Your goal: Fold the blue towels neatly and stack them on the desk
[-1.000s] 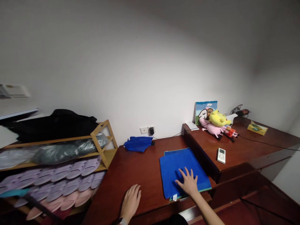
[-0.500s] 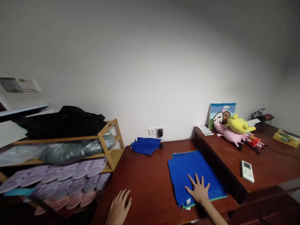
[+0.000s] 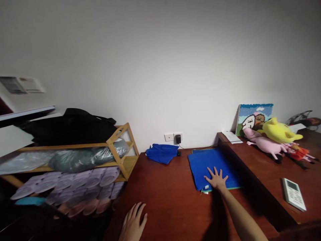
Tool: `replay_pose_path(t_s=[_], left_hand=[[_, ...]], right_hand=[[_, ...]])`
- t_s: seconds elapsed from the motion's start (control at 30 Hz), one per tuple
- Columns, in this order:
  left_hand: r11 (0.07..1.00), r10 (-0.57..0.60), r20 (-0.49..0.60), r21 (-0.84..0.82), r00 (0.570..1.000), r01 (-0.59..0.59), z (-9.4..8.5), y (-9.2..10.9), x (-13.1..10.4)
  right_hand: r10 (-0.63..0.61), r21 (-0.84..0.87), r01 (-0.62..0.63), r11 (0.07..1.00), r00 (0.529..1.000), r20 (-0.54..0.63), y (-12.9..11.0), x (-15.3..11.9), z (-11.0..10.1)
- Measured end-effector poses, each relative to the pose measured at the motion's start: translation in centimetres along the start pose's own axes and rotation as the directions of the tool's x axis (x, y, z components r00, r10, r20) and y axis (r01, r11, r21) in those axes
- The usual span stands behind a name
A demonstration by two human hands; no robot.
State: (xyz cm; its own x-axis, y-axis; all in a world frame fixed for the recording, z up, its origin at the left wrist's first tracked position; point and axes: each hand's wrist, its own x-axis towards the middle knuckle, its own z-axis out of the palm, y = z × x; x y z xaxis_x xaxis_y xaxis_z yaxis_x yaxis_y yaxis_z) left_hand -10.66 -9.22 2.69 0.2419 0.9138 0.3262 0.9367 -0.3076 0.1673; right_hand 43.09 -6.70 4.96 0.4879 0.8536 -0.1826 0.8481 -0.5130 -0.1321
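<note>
Right hand (image 3: 217, 179): I am pressing spread fingers on blue towel (image 3: 213, 164).
Left hand (image 3: 132, 225): resting open on desk (image 3: 170, 201).
Risk: towel bunching under fingertips.

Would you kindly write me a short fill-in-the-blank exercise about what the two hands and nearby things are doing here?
1. The right hand lies flat on the folded ____ towel.
2. The left hand rests on the bare wooden ____.
3. The crumpled blue cloth lies below the wall ____.
4. The plush toys sit on the ____ desk level.

Missing words: blue; desk; socket; raised
</note>
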Motion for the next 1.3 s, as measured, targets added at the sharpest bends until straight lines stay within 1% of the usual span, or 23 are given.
replay_pose_path(t_s=[0.13,0.3,0.4,0.53,0.57,0.6,0.63,0.67,0.7,0.73,0.77,0.8,0.83,0.87,0.9,0.97,1.03,1.13,1.2,1.3], left_hand=[[1.000,0.004,-0.020,0.002,1.000,-0.004,0.0,-0.1,-0.3],[1.000,0.006,-0.016,0.014,1.000,-0.006,-0.4,0.2,-0.4],[1.000,0.001,-0.021,0.009,1.000,-0.001,-0.5,0.4,-0.5],[1.000,-0.001,-0.029,-0.010,1.000,0.001,-0.6,0.6,-0.7],[1.000,-0.001,-0.031,-0.015,1.000,0.000,-0.7,0.6,-0.8],[1.000,-0.001,-0.033,-0.018,0.999,0.000,-0.7,0.6,-0.8],[1.000,-0.001,-0.035,-0.020,0.999,0.000,-0.6,0.6,-0.9],[1.000,-0.002,-0.037,-0.021,0.999,0.002,-0.6,0.6,-1.0],[1.000,-0.004,-0.039,-0.022,0.999,0.003,-0.6,0.6,-1.0],[1.000,-0.006,-0.040,-0.022,0.999,0.005,-0.6,0.6,-1.1],[1.000,-0.009,-0.040,-0.022,0.999,0.008,-0.6,0.6,-1.1],[1.000,-0.011,-0.039,-0.022,0.999,0.011,-0.7,0.6,-1.2],[1.000,-0.013,-0.037,-0.020,0.999,0.012,-0.7,0.6,-1.2],[1.000,-0.014,-0.034,-0.017,0.999,0.013,-0.7,0.6,-1.2],[1.000,-0.015,-0.032,-0.015,0.999,0.015,-0.7,0.6,-1.3],[1.000,-0.016,-0.029,-0.012,0.999,0.016,-0.5,0.5,-1.4],[1.000,-0.013,-0.026,-0.015,1.000,0.013,-0.1,0.2,-1.6],[1.000,-0.013,-0.025,-0.023,1.000,0.012,0.9,-0.5,-1.8],[0.999,-0.007,-0.012,-0.031,1.000,0.007,1.5,-1.0,-1.9],[0.999,0.010,0.018,-0.040,1.000,-0.010,1.9,-1.4,-2.0]], right_hand=[[0.004,-0.003,-0.004,1.000,1.000,0.009,-0.3,2.3,-0.2],[0.015,-0.016,-0.015,1.000,1.000,0.001,-0.4,3.7,0.2],[0.011,-0.013,-0.011,1.000,1.000,0.019,-0.1,4.0,0.1],[0.017,0.026,-0.019,0.999,0.998,0.063,-0.1,3.8,-1.0],[0.026,0.051,-0.029,0.998,0.999,0.044,-0.5,3.5,-1.3],[0.037,0.077,-0.036,0.996,0.999,-0.003,-1.2,3.1,-1.5],[0.039,0.099,-0.031,0.995,0.996,-0.080,-2.2,2.6,-1.7],[0.020,0.109,-0.001,0.994,0.984,-0.175,-3.7,1.9,-1.7],[-0.032,0.099,0.061,0.993,0.963,-0.269,-5.4,1.2,-1.7],[-0.118,0.071,0.151,0.986,0.934,-0.338,-7.5,0.4,-1.7],[-0.231,0.031,0.261,0.965,0.899,-0.371,-9.8,-0.4,-1.6],[-0.347,-0.004,0.371,0.929,0.866,-0.361,-12.3,-1.0,-1.6],[-0.446,-0.022,0.464,0.886,0.835,-0.322,-14.9,-1.5,-1.6],[-0.513,-0.024,0.527,0.849,0.815,-0.268,-17.5,-1.7,-1.7],[-0.550,-0.019,0.559,0.829,0.807,-0.218,-20.0,-1.7,-1.8],[-0.573,-0.009,0.579,0.815,0.804,-0.156,-24.3,-0.9,-1.9],[-0.571,-0.011,0.574,0.819,0.811,-0.128,-27.7,0.7,-1.9],[-0.565,-0.023,0.565,0.825,0.821,-0.081,-30.8,3.5,-1.7],[-0.567,-0.033,0.566,0.824,0.823,-0.044,-32.0,4.9,-1.5],[-0.563,-0.048,0.563,0.825,0.826,0.000,-33.2,6.0,-1.1]])
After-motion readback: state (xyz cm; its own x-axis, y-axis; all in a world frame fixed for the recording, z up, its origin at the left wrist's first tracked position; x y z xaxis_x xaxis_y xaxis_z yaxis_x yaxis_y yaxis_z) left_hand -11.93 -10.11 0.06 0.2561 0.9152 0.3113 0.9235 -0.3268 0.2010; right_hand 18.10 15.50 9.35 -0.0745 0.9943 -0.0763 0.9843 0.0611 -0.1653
